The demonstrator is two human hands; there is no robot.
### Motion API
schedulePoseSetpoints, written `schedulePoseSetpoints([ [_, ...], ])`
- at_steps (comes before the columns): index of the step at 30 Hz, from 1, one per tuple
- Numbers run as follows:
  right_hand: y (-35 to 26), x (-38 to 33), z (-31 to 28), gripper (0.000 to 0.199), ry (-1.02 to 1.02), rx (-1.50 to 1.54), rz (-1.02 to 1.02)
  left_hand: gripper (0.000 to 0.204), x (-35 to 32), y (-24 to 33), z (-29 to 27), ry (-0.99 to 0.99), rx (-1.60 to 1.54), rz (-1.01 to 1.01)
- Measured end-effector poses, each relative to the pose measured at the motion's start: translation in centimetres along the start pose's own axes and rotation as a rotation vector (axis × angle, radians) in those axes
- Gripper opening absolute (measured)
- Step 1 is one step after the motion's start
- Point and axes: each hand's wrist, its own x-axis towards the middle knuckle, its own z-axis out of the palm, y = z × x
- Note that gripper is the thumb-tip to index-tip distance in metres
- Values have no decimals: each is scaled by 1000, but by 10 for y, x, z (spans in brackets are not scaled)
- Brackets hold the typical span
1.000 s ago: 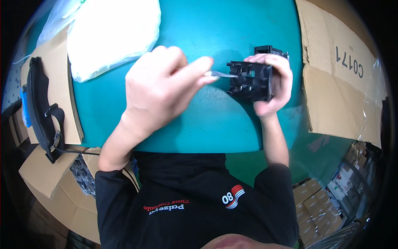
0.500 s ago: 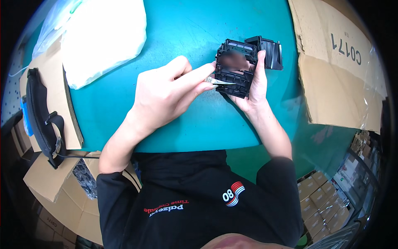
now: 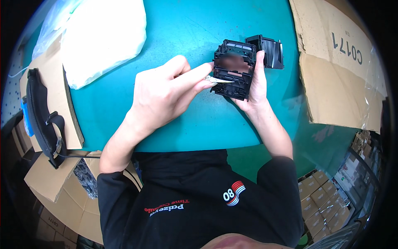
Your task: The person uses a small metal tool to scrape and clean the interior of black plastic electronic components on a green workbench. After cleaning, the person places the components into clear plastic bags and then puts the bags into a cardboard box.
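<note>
One black frame [image 3: 233, 89], long axis forward, is gripped by right hand [image 3: 257, 89], rightward-pointing tool [image 3: 222, 81] by left hand [image 3: 159, 91]; black box [image 3: 272, 54] is partly hidden.

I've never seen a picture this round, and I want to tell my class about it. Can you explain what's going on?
There's no robot here, just a person's two bare hands. The picture comes from a wide camera worn on the person's head, looking down, so straight edges look bent.

The left hand has a pinching grip on a thin, pointed, silvery metal tool. The right hand holds a boxy black plastic frame. The tool's tip is over the frame; I can't tell whether it touches.

On the smooth green table, just beyond the right hand, lies another boxy black plastic part. A big white plastic bag is at the upper left, and a large brown cardboard box is at the right.
</note>
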Motion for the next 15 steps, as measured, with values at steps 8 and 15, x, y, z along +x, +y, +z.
schedulePoseSetpoints([
  [8, 4, 0, -3, 96, -9, -50, -11, 31, 2, 5, -1, 16, 57, 14],
  [15, 9, -2, -9, 94, -75, -20, -19, 27, 1, 6, -2, 35, 101, 40],
])
